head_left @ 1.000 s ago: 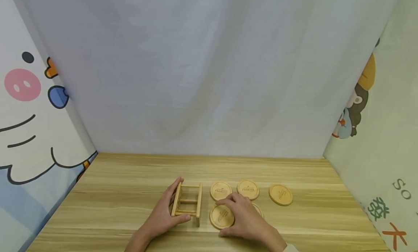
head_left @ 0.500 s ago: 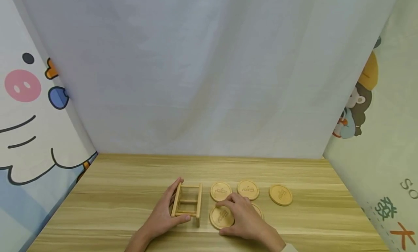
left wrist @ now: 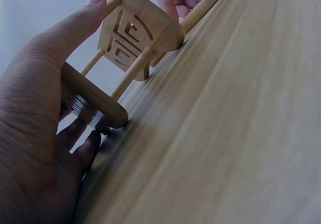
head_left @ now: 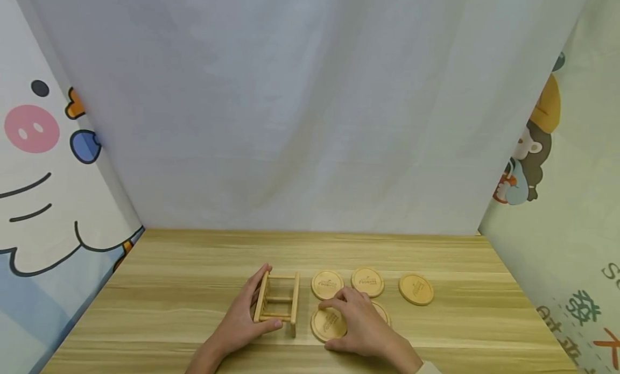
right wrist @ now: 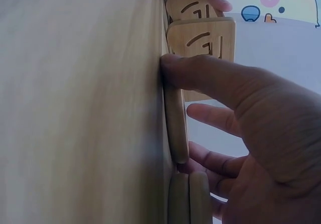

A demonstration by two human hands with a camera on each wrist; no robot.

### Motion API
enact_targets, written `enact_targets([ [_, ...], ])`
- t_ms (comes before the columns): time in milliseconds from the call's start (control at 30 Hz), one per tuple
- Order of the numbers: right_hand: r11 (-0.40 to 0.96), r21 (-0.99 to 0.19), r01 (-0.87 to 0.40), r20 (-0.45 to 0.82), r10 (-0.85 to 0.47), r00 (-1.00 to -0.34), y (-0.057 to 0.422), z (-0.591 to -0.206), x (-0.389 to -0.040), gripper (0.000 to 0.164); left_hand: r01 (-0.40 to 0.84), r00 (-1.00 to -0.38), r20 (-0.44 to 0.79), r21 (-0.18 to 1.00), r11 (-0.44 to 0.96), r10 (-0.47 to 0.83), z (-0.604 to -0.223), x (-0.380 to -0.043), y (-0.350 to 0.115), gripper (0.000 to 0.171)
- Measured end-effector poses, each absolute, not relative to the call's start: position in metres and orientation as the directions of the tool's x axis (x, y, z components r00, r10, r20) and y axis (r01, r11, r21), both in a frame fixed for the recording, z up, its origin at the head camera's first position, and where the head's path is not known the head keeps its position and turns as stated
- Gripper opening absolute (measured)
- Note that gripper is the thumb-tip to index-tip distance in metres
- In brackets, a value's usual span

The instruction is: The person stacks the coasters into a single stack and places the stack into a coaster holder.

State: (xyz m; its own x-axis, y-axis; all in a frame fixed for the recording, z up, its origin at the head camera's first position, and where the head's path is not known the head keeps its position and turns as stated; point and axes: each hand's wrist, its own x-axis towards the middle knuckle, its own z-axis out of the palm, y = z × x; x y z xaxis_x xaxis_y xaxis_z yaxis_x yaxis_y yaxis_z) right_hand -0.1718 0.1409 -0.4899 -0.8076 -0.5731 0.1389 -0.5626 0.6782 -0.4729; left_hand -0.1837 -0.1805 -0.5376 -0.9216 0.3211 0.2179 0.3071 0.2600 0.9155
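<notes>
My left hand holds a small wooden coaster holder at its left side, the thumb along the near end and the fingers behind. Its end panels, joined by rods, carry a cut-out pattern, clear in the left wrist view on the panel. To the right, my right hand grips a round wooden coaster flat on the table, thumb at its near edge and fingertips at its far edge. In the right wrist view, the thumb reaches down to the tabletop beside this coaster.
Behind lie two more coasters, one left and one right, with another coaster farther right. A further coaster is partly hidden behind my right hand. A pale curtain hangs along the back edge of the wooden table.
Both hands, the coaster holder and the coasters keep their places. Only the head view has shifted slightly.
</notes>
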Motion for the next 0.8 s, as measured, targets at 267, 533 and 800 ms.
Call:
enact_targets([
  [267, 0.678, -0.471, -0.564, 0.142, -0.573, -0.807, 0.1399, -0.4898, -0.1717, 0.067, 0.309, -0.919, 0.222, 0.918, 0.249, 0.325, -0.5378, -0.1831, -0.1803, 0.114],
  [533, 0.686, -0.457, -0.567, 0.150, -0.569, -0.809, 0.1392, -0.4894, -0.1709, 0.068, 0.314, -0.918, 0.226, 0.917, 0.247, 0.325, -0.5384, -0.1834, -0.1807, 0.114],
  [800, 0.687, -0.459, -0.564, 0.165, -0.558, -0.814, 0.1383, -0.4903, -0.1705, 0.068, 0.313, -0.920, 0.224, 0.914, 0.259, 0.322, -0.5384, -0.1839, -0.1812, 0.115],
])
